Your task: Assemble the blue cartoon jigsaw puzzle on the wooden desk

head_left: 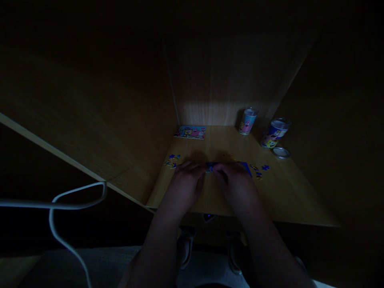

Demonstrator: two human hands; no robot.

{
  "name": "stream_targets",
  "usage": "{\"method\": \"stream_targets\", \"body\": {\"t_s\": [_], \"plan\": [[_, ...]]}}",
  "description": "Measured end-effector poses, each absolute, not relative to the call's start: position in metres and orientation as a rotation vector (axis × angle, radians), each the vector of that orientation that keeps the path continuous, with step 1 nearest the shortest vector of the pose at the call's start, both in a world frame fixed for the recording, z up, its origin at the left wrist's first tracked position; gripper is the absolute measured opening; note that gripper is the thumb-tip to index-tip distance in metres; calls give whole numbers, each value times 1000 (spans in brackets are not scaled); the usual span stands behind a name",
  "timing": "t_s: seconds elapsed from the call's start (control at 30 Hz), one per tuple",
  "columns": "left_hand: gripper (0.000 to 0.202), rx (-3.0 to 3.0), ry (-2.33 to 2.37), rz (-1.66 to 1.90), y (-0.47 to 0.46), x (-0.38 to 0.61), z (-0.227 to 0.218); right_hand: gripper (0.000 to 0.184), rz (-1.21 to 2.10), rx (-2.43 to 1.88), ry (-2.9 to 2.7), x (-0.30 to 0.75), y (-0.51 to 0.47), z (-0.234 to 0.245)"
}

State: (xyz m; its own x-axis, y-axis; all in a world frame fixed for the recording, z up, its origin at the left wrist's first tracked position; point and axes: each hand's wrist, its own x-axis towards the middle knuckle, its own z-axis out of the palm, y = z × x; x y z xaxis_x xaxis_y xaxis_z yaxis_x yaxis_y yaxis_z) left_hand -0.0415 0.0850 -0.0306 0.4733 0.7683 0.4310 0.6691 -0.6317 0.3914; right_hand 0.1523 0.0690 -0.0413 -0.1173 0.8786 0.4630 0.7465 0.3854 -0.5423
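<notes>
My left hand (pixel 189 178) and my right hand (pixel 235 178) meet low over the wooden shelf board, fingers bent and closed. Between their fingertips shows a dark blue strip of jigsaw puzzle pieces (pixel 210 166), which both hands grip; much of it is hidden under the fingers. A flat blue corner (pixel 247 168) sticks out beyond my right hand. Loose jigsaw pieces (pixel 172 161) lie left of my left hand. More blue and yellow pieces (pixel 265 168) are scattered to the right of my right hand. The light is dim.
A cartoon picture card (pixel 190 132) lies at the back left. Two cartoon-printed cans (pixel 248 121) (pixel 275 133) stand at the back right, with a round metal lid (pixel 281 152) by the nearer one. Wooden panels enclose the shelf; a white cable (pixel 75 207) hangs at left.
</notes>
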Motion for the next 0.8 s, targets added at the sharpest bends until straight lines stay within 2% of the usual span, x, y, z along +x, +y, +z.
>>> {"method": "stream_targets", "body": {"t_s": [0.27, 0.8], "plan": [[28, 2541, 1226, 882, 85, -41, -33, 17, 253, -1358, -1948, 154, 73, -44], [21, 2519, 1279, 858, 84, -42, -32, 17, 239, -1400, -1954, 150, 70, -43]]}}
